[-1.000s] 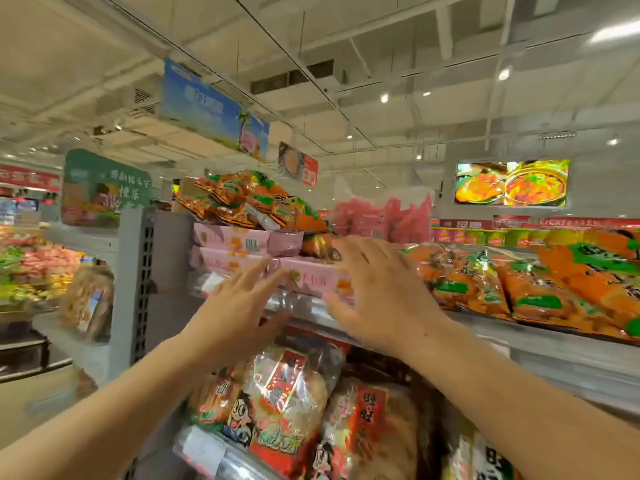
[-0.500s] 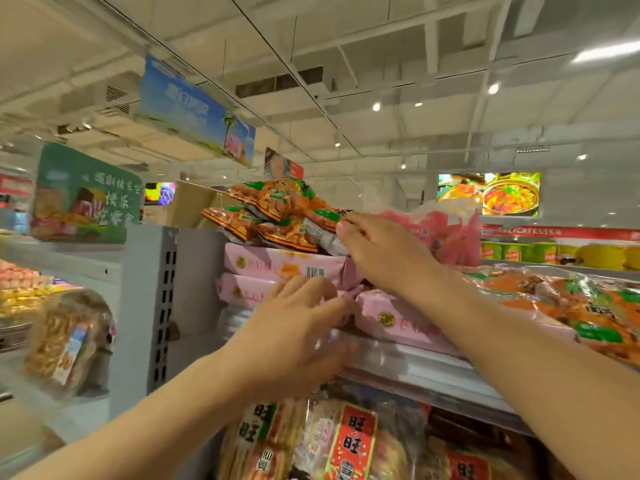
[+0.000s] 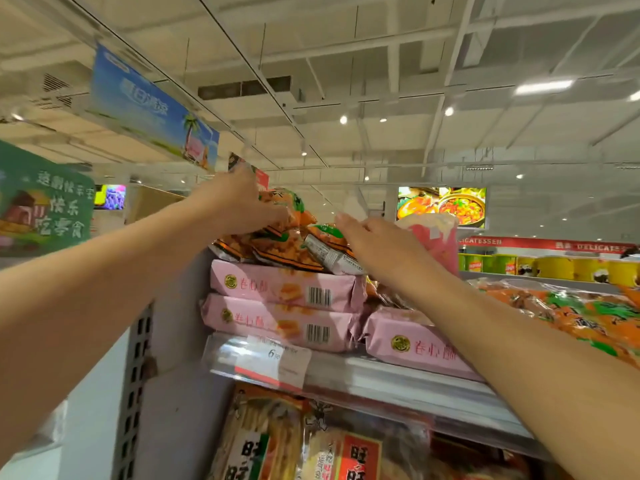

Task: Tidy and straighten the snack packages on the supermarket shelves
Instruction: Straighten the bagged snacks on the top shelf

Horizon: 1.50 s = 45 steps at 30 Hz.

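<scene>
- Supermarket top shelf (image 3: pixel 398 382), seen from below and close, with ceiling lights above.
- Left hand (image 3: pixel 235 206) raised high, fingers curled down over the top of a heap of orange snack bags (image 3: pixel 277 244), gripping the uppermost bag.
- Right hand (image 3: pixel 377 244) just beside it to the right, fingers stretched fairly straight and resting on the right edge of the same heap; no clear grip visible.
- Orange heap piled loosely, bags tilted at different angles, sitting on top of two stacked pink packages (image 3: pixel 284 299) at the shelf's left end.
- Third pink package (image 3: pixel 415 344) lying flat to the right of the stack, partly hidden under the right forearm.
- More orange-and-green bags (image 3: pixel 571 313) spread along the shelf further right.
- Pale pink bag (image 3: pixel 436 237) standing upright behind the right hand.
- Price tag (image 3: pixel 277 365) clipped in the clear strip on the shelf's front edge, below the pink stack.
- Rice cracker packs (image 3: pixel 304 445) with red labels on the shelf beneath.
- Grey perforated upright (image 3: pixel 138 375) at the left end of the shelving.
- Blue hanging banner (image 3: pixel 152 105) and green sign (image 3: pixel 45 202) upper left; lit food screen (image 3: pixel 441 206) in the distance on the right.
</scene>
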Each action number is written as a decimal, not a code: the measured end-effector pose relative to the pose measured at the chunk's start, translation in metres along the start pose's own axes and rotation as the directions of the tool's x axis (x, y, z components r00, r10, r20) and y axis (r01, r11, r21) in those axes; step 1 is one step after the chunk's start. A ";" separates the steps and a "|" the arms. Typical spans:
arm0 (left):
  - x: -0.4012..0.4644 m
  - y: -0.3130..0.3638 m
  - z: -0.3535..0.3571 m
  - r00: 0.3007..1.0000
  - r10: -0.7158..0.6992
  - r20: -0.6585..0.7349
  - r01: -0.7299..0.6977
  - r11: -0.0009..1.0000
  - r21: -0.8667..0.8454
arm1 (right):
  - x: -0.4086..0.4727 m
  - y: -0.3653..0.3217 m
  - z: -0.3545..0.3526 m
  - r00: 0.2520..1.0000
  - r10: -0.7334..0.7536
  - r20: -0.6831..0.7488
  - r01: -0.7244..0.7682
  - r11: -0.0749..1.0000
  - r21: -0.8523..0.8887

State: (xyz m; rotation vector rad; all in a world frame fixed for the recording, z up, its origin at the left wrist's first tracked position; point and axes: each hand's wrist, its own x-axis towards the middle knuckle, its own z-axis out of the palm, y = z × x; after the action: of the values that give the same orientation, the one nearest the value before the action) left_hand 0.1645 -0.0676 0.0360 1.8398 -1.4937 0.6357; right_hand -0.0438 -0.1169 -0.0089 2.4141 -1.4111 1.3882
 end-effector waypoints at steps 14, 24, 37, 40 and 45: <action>0.026 0.009 -0.008 0.983 0.118 0.142 -0.131 0.988 0.087 | 0.013 -0.021 -0.011 0.798 0.338 0.498 -0.478 0.859 0.182; -0.008 0.008 -0.010 0.961 0.113 -0.253 -0.168 0.964 -0.207 | -0.026 -0.011 -0.022 0.996 0.057 -0.069 -0.020 0.898 0.440; -0.090 0.150 0.017 0.875 0.479 -0.072 -0.373 0.571 -0.732 | -0.149 0.070 -0.123 0.947 0.093 -0.308 -0.040 0.984 0.175; -0.113 0.199 0.019 0.845 0.529 -0.076 -0.394 0.521 -0.757 | -0.182 0.094 -0.167 0.926 0.132 -0.355 -0.110 0.991 0.080; -0.155 0.274 0.019 0.804 0.588 -0.090 -0.436 0.480 -0.762 | -0.242 0.137 -0.235 0.897 0.164 -0.409 -0.181 0.983 -0.003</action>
State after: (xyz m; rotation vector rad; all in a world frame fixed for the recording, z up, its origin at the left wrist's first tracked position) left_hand -0.1380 -0.0139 -0.0357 0.7782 -2.0557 0.0190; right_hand -0.3472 0.0670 -0.0884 1.8546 -1.5424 1.7517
